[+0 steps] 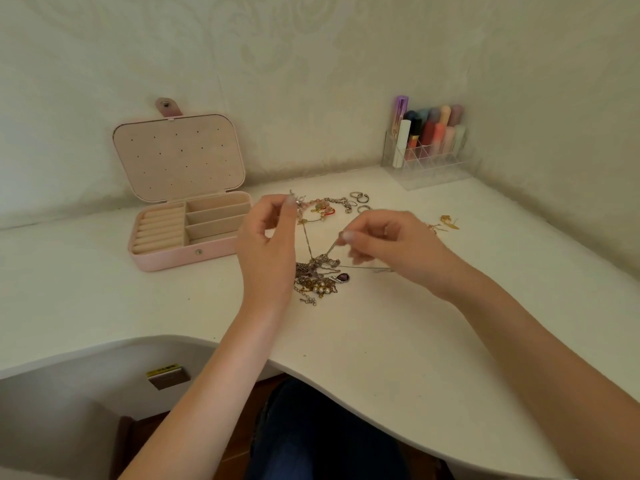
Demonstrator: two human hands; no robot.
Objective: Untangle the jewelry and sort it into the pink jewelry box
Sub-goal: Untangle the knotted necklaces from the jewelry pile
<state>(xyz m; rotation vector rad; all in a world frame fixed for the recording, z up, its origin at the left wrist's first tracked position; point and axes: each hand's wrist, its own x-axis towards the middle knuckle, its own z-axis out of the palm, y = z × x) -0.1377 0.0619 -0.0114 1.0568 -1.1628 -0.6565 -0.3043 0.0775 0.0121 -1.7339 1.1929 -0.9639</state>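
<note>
Both hands worked a thin silver chain [309,242] rising from the tangled heap [317,275] on the desk [398,341]. The left hand [266,244] pinched its upper end; the right hand [384,244] pinched another strand. Gentle, slack pulls probably served best. The pink jewelry box [166,263] stood open at left, seemingly unfilled.
</note>
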